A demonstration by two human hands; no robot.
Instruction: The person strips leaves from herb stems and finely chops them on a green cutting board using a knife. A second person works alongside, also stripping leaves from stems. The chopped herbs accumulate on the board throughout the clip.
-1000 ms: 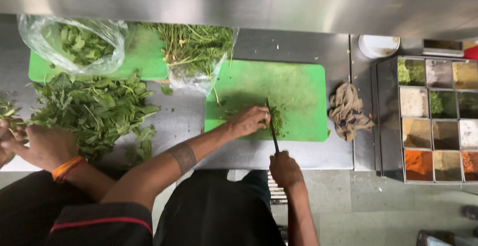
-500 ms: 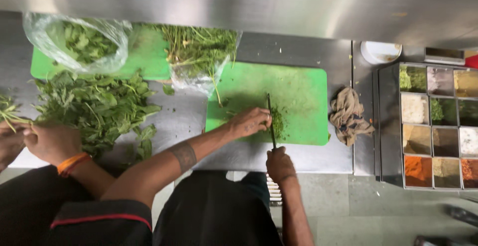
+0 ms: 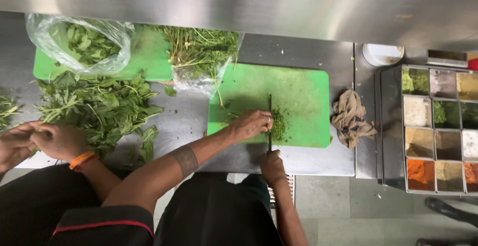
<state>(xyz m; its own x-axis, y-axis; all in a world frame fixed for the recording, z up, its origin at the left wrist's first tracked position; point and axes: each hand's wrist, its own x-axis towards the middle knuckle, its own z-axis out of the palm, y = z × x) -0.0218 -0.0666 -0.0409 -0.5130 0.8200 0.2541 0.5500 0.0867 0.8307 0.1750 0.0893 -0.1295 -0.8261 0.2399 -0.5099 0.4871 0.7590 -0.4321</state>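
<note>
My left hand (image 3: 253, 124) presses down on a small pile of chopped green herbs (image 3: 278, 125) on the near green cutting board (image 3: 303, 94). Just off the counter's front edge, my right hand (image 3: 272, 167) is shut on the handle of a knife (image 3: 270, 119). Its thin blade points away from me, right beside my left fingers. A bag of stemmed herbs (image 3: 201, 52) lies at the board's far left corner.
A co-worker's hands (image 3: 47, 140), one wrist with an orange band, pick at a heap of leafy greens (image 3: 99, 104) on the left. Behind it, a plastic bag of leaves (image 3: 82, 44) lies on a second green board (image 3: 149, 57). On the right are a crumpled cloth (image 3: 351, 116), a spice tray (image 3: 438, 126) and a white bowl (image 3: 381, 54).
My right hand has shifted slightly toward the counter with the knife, and my left hand stays on the herbs. The co-worker's hands have moved a little at the left edge.
</note>
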